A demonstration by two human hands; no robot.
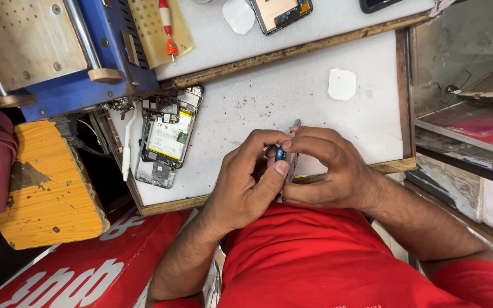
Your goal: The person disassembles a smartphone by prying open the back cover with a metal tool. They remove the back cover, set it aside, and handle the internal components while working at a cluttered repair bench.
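Both hands are bunched together right at the near edge of the white surface (269,97), just above the red shirt (338,256). The left hand (249,182) is curled shut around a small blue-tipped tool (279,153) — thumb and forefinger pinch it, with the blue bit poking out between them. The right hand (329,168) is closed on a thin phone frame (294,149) held up on its edge, fingers wrapped over the top and the thumb underneath. So the frame sits squeezed between the two hands, touching both, with its top end sticking out above the knuckles; the tool tip is right against it.

Off to the left of the hands, well apart, an opened phone (168,137) lies flat with its battery and board showing. Beside it is a white plastic pry stick (127,149). A small white pad (342,84) rests further up the surface — above the right hand. A blue machine (87,57) stands at the top left.
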